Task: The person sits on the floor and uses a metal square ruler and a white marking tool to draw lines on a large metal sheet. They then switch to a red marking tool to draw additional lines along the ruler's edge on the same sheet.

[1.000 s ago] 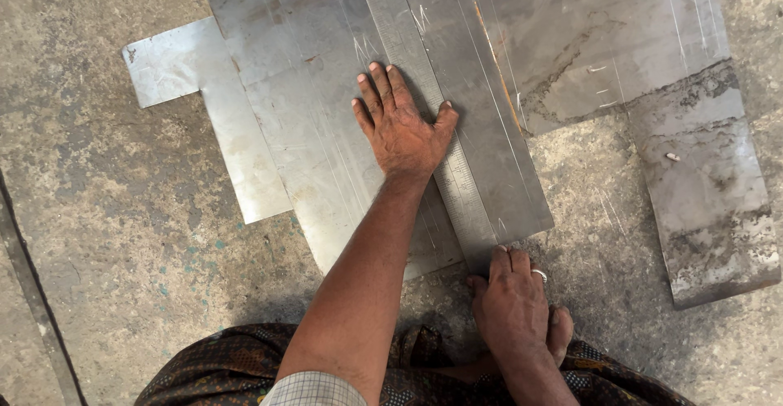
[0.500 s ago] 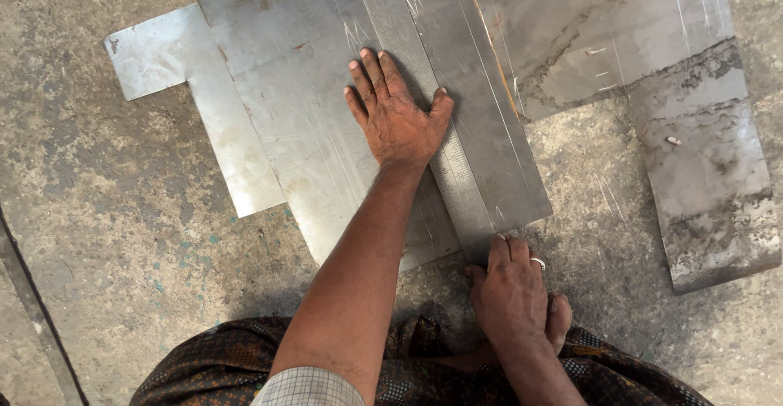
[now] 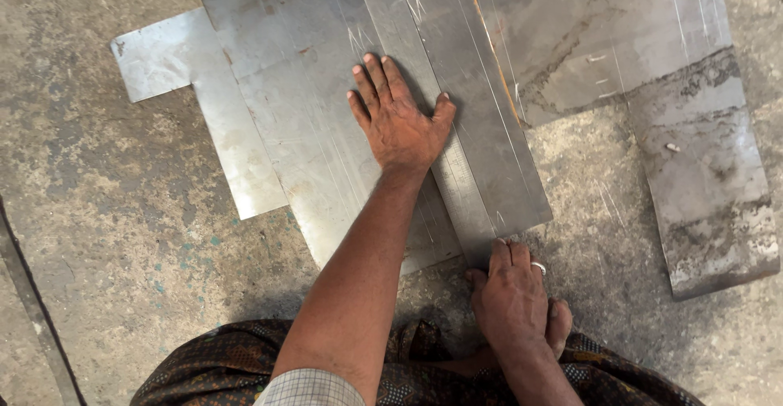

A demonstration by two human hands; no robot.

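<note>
The left hand (image 3: 400,116) lies flat with fingers spread, pressing on the grey metal sheets (image 3: 326,129) that lie stacked on the concrete floor (image 3: 106,235). The right hand (image 3: 510,296), fingers together, touches the near end of a narrow metal strip (image 3: 457,112).

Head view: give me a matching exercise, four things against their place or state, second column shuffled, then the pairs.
Things:
1. left hand
2. right hand
3. ring
4. rusty sheet

Place or state:
A. on a finger of the lower hand
B. flat, palm down, fingers spread on the metal strip
C. far right on the concrete floor, untouched
D. fingertips at the near end of the strip

Pairs: 1-B, 2-D, 3-A, 4-C
</note>
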